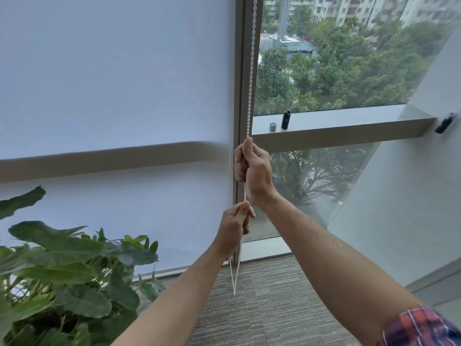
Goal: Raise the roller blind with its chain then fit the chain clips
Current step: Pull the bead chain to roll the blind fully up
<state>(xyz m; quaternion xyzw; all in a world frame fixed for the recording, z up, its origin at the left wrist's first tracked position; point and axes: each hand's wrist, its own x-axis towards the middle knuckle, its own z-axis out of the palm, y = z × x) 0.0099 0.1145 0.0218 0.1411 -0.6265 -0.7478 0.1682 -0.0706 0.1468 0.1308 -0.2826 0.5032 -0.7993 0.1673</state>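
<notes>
Both forearms reach to frame centre: right hand [254, 168] fisted around the bead chain [252, 71], left hand [234, 228] pinching it lower. Light, limp, slippery; grip between beads. Blind [112, 83] fills the left.

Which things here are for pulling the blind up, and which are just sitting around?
For the job: the bead chain, the roller blind, the right hand and the left hand, both gripping the chain.

Just lying about: the leafy plant, the black cylinder and small silver cylinder on the window ledge.
</notes>
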